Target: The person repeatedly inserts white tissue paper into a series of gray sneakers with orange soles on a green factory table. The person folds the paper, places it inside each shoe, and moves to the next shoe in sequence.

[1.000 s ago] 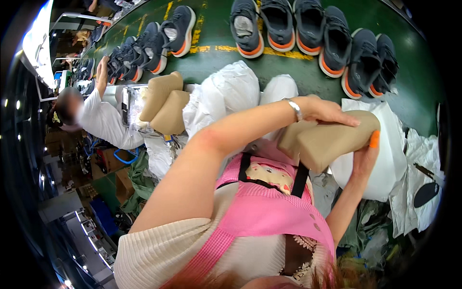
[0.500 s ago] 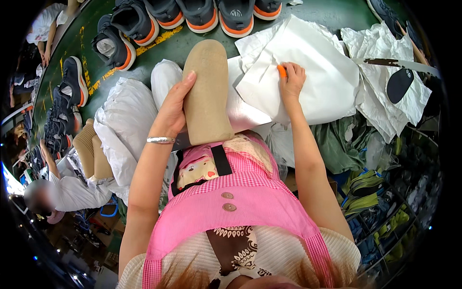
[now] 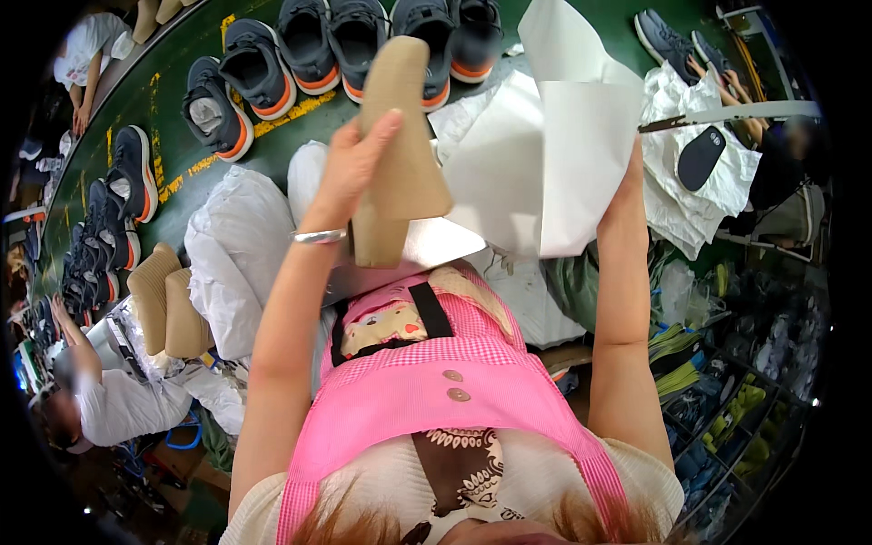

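Observation:
My left hand (image 3: 350, 168) grips a tan cardboard shoe insert (image 3: 400, 154) and holds it upright over the green belt. My right hand (image 3: 627, 186) is raised and holds a large white sheet of tissue paper (image 3: 568, 136) by its edge; the sheet hides most of the fingers. More white sheets (image 3: 509, 272) lie under both hands, above my pink apron.
Grey shoes with orange soles (image 3: 318, 54) stand in a row on the green conveyor (image 3: 163, 91). White stuffed bags (image 3: 241, 254) and tan inserts (image 3: 168, 309) lie at left beside a seated person (image 3: 109, 400). Another person's hands (image 3: 727, 82) work at upper right.
My right hand has lifted a white sheet off the pile and raised it. My left hand has brought the tan insert up higher, standing more upright.

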Motion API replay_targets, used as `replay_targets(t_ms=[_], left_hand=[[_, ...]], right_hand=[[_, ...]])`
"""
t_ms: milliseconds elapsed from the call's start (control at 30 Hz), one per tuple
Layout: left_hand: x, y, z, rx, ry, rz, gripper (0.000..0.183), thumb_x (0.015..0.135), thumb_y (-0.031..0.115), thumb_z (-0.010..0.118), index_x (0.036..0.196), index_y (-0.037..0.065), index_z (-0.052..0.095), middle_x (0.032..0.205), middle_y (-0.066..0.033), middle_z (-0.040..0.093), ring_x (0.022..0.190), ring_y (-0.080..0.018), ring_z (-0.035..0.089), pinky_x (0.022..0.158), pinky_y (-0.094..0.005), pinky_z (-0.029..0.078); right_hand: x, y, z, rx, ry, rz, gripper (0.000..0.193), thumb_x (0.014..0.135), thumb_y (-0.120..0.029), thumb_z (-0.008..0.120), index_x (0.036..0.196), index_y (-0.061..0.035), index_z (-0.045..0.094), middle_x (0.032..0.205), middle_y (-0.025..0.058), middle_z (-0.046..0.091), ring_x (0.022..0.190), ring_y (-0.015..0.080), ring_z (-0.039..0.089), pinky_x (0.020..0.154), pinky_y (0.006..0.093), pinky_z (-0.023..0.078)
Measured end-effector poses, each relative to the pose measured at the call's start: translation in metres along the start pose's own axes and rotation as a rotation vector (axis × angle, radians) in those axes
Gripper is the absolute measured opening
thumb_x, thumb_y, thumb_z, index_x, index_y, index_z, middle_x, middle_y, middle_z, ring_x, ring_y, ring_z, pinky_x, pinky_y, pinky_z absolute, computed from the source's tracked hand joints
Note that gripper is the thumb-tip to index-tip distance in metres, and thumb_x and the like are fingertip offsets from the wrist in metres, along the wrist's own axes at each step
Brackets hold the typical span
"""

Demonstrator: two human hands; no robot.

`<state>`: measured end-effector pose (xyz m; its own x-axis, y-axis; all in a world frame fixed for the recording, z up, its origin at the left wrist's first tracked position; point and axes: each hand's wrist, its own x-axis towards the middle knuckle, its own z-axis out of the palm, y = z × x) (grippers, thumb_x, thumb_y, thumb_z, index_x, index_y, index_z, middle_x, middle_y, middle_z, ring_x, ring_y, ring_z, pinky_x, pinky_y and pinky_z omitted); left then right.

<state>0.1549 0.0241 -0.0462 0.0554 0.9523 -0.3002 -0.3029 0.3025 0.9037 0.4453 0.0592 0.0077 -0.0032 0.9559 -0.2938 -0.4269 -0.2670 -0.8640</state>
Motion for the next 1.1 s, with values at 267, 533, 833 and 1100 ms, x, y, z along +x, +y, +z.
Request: replay_targets(t_ms=[267, 533, 833, 1100], left_hand=[[0.009, -0.002, -0.001, -0.38, 0.016, 0.184, 0.034, 0.09, 0.029, 0.063, 0.109, 0.002, 0.062, 0.098, -0.0017, 0.064, 0.082, -0.0076, 0.059, 0.074, -0.0231, 0.048], [-0.004, 0.002, -0.031, -0.495, 0.078, 0.198, 0.033, 0.09, 0.028, 0.062, 0.11, 0.002, 0.061, 0.097, -0.0024, 0.064, 0.081, -0.0079, 0.059, 0.073, -0.0234, 0.048], [-0.004, 0.002, -0.039, -0.463, 0.115, 0.209, 0.032, 0.09, 0.026, 0.062, 0.11, 0.002, 0.061, 0.097, -0.0032, 0.064, 0.081, -0.0082, 0.059, 0.073, -0.0237, 0.048], [-0.002, 0.007, -0.051, -0.322, 0.177, 0.245, 0.031, 0.09, 0.025, 0.061, 0.111, 0.002, 0.061, 0.096, -0.0038, 0.064, 0.08, -0.0085, 0.058, 0.072, -0.024, 0.048]], right_hand=[[-0.053, 0.061, 0.181, -0.719, -0.5, -0.565, 0.025, 0.087, -0.015, 0.061, 0.108, -0.0043, 0.054, 0.109, 0.0123, 0.055, 0.102, 0.0246, 0.055, 0.09, 0.0346, 0.044], [0.008, 0.084, 0.179, -1.436, -0.267, -0.928, 0.06, 0.094, -0.033, 0.05, 0.141, -0.0023, 0.028, 0.141, 0.0202, 0.037, 0.128, 0.0359, 0.038, 0.104, 0.0397, 0.032], [0.016, 0.088, 0.162, -0.87, -0.414, -0.139, 0.089, 0.086, -0.053, 0.057, 0.143, 0.0043, 0.021, 0.141, 0.0218, 0.038, 0.132, 0.0317, 0.036, 0.107, 0.0332, 0.029], [-0.001, 0.073, 0.154, -0.556, -0.576, 0.112, 0.096, 0.071, -0.028, 0.077, 0.145, -0.0033, 0.022, 0.132, 0.0148, 0.048, 0.118, 0.022, 0.05, 0.096, 0.0333, 0.044]])
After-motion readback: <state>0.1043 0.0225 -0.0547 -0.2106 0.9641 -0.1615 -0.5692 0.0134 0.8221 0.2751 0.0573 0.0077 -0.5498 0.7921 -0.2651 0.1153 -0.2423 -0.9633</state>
